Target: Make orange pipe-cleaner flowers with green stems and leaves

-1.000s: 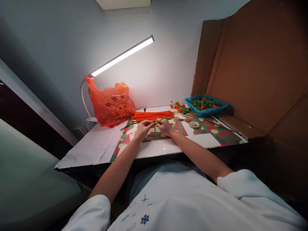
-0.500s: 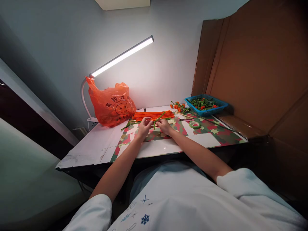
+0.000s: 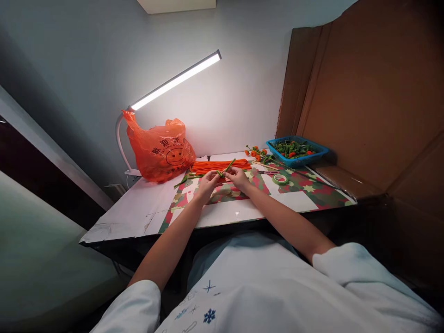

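Between my hands is a green pipe cleaner, bent near its lower part, with one end sticking up to the right. My left hand pinches it from the left, fingers closed. From the right, my right hand grips it between thumb and fingers. Just behind the hands lies a bundle of orange pipe cleaners. A few green pipe cleaners lie to the left of my left hand. The fingertips partly cover the bend.
A roll of green tape lies right of my hands. Behind it are orange flowers and a blue basket of green and orange pieces. An orange plastic bag stands at left under a lit lamp. Cardboard walls the right side.
The green pipe cleaner's lower end, which pointed down before, is now folded up between my fingers. Both hands have shifted only slightly.
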`<state>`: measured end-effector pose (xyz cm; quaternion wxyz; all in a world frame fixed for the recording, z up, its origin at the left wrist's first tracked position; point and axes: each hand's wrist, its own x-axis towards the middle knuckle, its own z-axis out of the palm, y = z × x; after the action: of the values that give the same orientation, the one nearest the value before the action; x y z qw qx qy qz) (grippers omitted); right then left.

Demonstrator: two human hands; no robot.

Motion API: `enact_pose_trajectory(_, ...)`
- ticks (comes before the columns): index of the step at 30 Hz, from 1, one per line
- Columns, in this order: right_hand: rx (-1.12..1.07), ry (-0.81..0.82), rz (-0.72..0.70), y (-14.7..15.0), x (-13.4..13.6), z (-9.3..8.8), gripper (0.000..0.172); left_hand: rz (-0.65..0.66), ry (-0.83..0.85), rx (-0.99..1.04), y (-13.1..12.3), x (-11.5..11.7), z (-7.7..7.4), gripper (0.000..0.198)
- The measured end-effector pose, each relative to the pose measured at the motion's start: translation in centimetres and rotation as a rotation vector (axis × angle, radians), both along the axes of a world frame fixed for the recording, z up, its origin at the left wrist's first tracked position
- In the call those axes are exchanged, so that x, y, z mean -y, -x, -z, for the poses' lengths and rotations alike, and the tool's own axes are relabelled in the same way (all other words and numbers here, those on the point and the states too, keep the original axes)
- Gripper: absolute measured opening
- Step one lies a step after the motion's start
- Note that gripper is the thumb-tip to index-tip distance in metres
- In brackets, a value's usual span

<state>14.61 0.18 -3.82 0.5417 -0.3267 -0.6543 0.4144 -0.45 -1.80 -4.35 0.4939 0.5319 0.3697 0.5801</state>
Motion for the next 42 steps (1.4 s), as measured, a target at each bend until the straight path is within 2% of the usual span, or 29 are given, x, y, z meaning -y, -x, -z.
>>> enact_pose_trajectory(4,-0.049,-0.027,0.082,0.0,0.1,0.1,0.031,-0.039,-0.007,0.027,0.0,-0.1,-0.1,0.033)
enact_pose_trajectory(9,0.016,-0.117,0.222,-0.1,0.4,0.1,0.032,-0.045,-0.101,-0.018,-0.2,0.4,-0.2,0.038)
enact_pose_trajectory(12,0.032,-0.156,0.185,-0.1,0.5,0.1,0.033,-0.033,-0.14,-0.027,-0.3,0.5,-0.2,0.04)
enact_pose_trajectory(16,0.014,-0.114,0.105,-0.1,0.5,0.2,0.033,-0.05,-0.146,-0.012,-0.3,0.6,-0.3,0.039)
enact_pose_trajectory(21,0.003,-0.079,0.071,-0.2,0.7,0.1,0.035,-0.045,-0.129,-0.018,-0.3,0.6,-0.4,0.04)
enact_pose_trajectory(29,-0.019,-0.002,0.056,-0.1,0.8,-0.1,0.038,-0.018,-0.15,-0.106,-0.4,0.9,-0.5,0.027)
enact_pose_trajectory(33,-0.062,0.037,0.041,-0.1,0.7,0.0,0.037,0.045,-0.074,-0.121,-0.7,1.3,-0.5,0.021)
enact_pose_trajectory(38,-0.018,-0.047,0.092,-0.2,0.5,0.1,0.037,0.074,0.009,-0.078,-0.7,1.0,-0.6,0.013)
enact_pose_trajectory(42,0.039,-0.189,-0.018,-0.8,1.0,-0.5,0.034,0.096,0.115,0.045,-0.3,0.8,-1.0,0.005)
